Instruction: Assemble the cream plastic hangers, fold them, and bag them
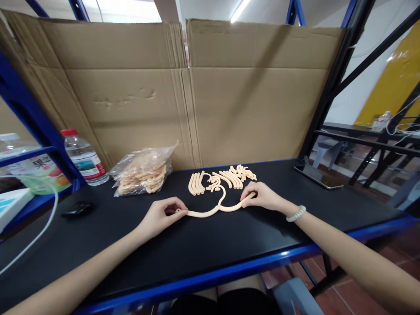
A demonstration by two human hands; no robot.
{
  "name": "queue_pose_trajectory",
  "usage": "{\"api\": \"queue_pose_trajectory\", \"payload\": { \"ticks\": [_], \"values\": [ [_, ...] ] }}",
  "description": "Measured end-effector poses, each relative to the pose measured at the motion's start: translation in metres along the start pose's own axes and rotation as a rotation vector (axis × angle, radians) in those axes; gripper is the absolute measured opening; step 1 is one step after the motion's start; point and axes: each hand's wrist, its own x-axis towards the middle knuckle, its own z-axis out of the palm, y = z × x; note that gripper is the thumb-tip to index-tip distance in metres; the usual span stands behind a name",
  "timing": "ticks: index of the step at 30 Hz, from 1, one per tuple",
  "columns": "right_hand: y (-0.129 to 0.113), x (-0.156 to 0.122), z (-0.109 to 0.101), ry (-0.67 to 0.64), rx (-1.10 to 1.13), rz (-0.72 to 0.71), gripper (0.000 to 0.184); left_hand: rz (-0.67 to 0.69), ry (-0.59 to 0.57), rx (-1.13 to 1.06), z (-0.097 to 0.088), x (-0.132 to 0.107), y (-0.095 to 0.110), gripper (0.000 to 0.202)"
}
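A long, curved cream-coloured piece [203, 214], smooth and rod-like, lies low over the black tabletop between my hands. My left hand [164, 213] pinches its left end between thumb and fingers. At the other end, my right hand [260, 195] grips a similar curved section [231, 208], and a dark spot shows at the tip. The two sections meet in the middle, where a thinner S-shaped piece [223, 194] rises towards the back. Behind them lie several loose curved cream pieces [197, 183] in a row, with more small pieces [243, 172] heaped to the right.
A clear plastic bag [144, 170] of cream pieces sits at the back left, beside a red-capped water bottle [83, 157]. A black mouse [78, 209] lies at left, a phone [318, 176] at far right. Cardboard panels [262, 96] stand behind the table [197, 258].
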Motion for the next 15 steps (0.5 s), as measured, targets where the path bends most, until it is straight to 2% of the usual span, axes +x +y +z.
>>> {"api": "queue_pose_trajectory", "payload": {
  "ticks": [7,15],
  "values": [
    [-0.0035,-0.0025,0.0070,0.015,-0.188,-0.179,0.025,0.279,-0.063,0.379,-0.0023,-0.0031,-0.0014,0.015],
    [-0.0039,0.0002,0.0051,-0.036,-0.285,-0.235,0.024,0.403,-0.083,0.535,-0.0034,-0.0052,-0.0042,0.014]
  ]
}}
